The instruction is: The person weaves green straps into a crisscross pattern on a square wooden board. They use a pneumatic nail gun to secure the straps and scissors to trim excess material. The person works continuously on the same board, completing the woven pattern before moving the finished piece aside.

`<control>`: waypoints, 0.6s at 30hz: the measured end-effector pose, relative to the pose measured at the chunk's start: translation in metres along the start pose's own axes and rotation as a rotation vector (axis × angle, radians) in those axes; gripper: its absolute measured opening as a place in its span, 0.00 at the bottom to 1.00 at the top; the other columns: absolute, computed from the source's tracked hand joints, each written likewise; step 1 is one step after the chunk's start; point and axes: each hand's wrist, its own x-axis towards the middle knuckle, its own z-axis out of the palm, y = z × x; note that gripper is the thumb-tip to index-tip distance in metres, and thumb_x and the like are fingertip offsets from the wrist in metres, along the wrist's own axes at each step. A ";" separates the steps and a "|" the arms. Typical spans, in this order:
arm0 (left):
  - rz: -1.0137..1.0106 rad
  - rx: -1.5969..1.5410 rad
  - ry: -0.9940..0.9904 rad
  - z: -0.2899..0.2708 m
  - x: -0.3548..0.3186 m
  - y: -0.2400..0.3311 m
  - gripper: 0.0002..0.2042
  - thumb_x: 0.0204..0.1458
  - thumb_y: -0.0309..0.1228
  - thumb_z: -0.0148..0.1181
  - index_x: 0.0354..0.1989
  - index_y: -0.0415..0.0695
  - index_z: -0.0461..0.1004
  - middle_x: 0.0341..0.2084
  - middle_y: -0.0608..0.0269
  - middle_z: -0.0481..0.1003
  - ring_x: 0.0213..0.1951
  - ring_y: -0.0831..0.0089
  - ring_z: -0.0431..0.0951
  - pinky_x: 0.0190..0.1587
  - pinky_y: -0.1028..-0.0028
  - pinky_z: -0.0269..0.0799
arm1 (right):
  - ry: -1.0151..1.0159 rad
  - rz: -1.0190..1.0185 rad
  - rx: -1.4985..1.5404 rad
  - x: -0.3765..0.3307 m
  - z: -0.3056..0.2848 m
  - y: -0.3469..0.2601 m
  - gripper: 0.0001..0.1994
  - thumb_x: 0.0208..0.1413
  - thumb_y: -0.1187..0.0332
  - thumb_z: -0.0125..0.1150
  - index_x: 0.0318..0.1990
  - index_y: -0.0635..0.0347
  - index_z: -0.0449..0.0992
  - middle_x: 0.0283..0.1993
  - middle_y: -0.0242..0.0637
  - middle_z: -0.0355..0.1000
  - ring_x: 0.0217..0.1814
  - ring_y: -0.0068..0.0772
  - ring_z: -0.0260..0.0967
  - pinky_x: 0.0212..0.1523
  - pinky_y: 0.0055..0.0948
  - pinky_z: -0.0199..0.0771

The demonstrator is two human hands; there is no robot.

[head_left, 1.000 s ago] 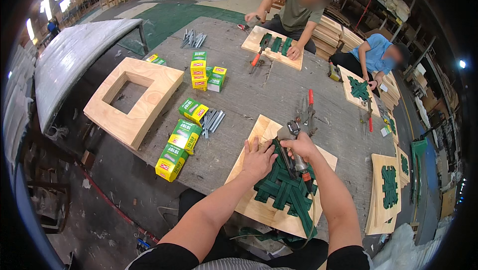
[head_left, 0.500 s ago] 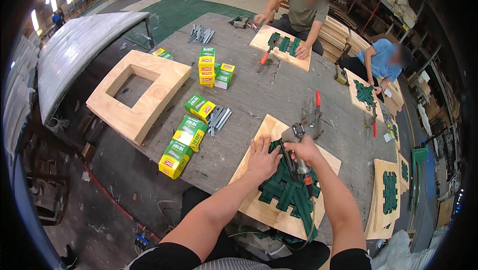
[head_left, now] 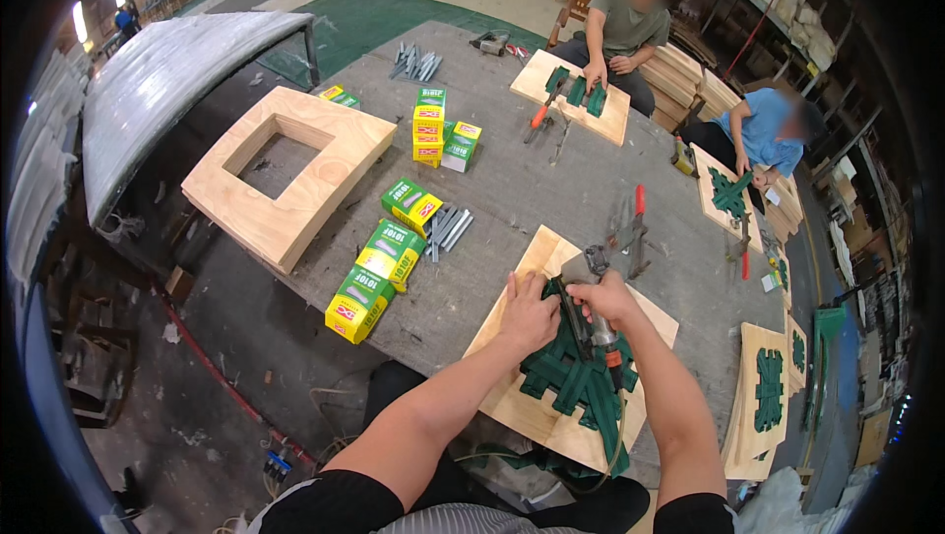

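Observation:
My right hand (head_left: 609, 302) is wrapped round the handle of a pneumatic staple gun (head_left: 594, 262), whose nose lies over green webbing straps (head_left: 566, 362). These straps are woven across a square pale plywood panel (head_left: 507, 401) in front of me. Close to the gun's nose, my left hand (head_left: 530, 314) has its fingers bent and drawn together at the far left end of a strap. What its fingertips grip is partly hidden by the hand. A thin air hose (head_left: 626, 436) runs down from the gun. One strap tail hangs toward the panel's near edge.
Green-and-yellow boxes (head_left: 391, 251) and grey staple strips (head_left: 453, 231) lie left of the panel. A stack of wooden frames (head_left: 345, 175) stands far left. Beyond the panel lies a red-handled tool (head_left: 639, 201). Two people work at strapped panels (head_left: 612, 121) across the table; more panels (head_left: 753, 391) lean at right.
My left hand has gone from spread flat to fingers bent and bunched near the strap end. The staple gun stays almost in place. The far person's hand has moved onto their straps.

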 end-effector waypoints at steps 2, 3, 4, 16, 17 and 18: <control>0.000 -0.016 0.007 -0.001 -0.002 -0.004 0.11 0.54 0.34 0.63 0.43 0.46 0.83 0.53 0.48 0.70 0.67 0.46 0.64 0.72 0.37 0.47 | -0.005 -0.016 -0.013 -0.002 0.005 -0.006 0.09 0.54 0.69 0.71 0.33 0.65 0.78 0.26 0.33 0.74 0.19 0.24 0.68 0.17 0.28 0.68; 0.000 -0.024 0.010 -0.002 -0.002 -0.006 0.11 0.54 0.34 0.63 0.43 0.46 0.83 0.52 0.48 0.70 0.66 0.46 0.64 0.72 0.37 0.47 | -0.006 -0.040 -0.018 -0.005 0.005 -0.008 0.09 0.53 0.70 0.71 0.33 0.65 0.78 0.26 0.33 0.74 0.19 0.24 0.68 0.17 0.28 0.68; -0.002 -0.027 0.007 -0.001 -0.002 -0.005 0.11 0.54 0.35 0.62 0.42 0.46 0.83 0.53 0.47 0.70 0.67 0.46 0.64 0.73 0.37 0.46 | -0.003 -0.057 -0.023 -0.007 0.005 -0.006 0.09 0.53 0.70 0.71 0.33 0.65 0.77 0.26 0.33 0.74 0.19 0.24 0.68 0.17 0.28 0.68; 0.000 -0.014 0.046 -0.002 0.000 -0.002 0.12 0.55 0.34 0.62 0.45 0.47 0.84 0.51 0.50 0.70 0.65 0.50 0.65 0.72 0.37 0.48 | 0.032 -0.035 -0.066 -0.006 -0.003 -0.007 0.08 0.53 0.71 0.70 0.32 0.65 0.78 0.24 0.33 0.73 0.18 0.25 0.68 0.17 0.30 0.68; -0.003 -0.019 0.033 -0.002 0.000 -0.002 0.12 0.55 0.34 0.62 0.45 0.47 0.84 0.51 0.50 0.70 0.65 0.51 0.65 0.72 0.37 0.48 | 0.043 -0.021 -0.061 -0.006 -0.004 -0.004 0.08 0.53 0.71 0.70 0.31 0.65 0.78 0.24 0.33 0.73 0.18 0.25 0.68 0.17 0.30 0.67; -0.006 -0.025 0.020 -0.002 0.000 0.000 0.12 0.55 0.34 0.62 0.45 0.47 0.84 0.50 0.50 0.71 0.65 0.51 0.65 0.72 0.37 0.48 | 0.053 -0.006 -0.055 -0.006 -0.004 0.000 0.08 0.53 0.71 0.70 0.31 0.65 0.78 0.24 0.32 0.73 0.18 0.24 0.68 0.17 0.30 0.67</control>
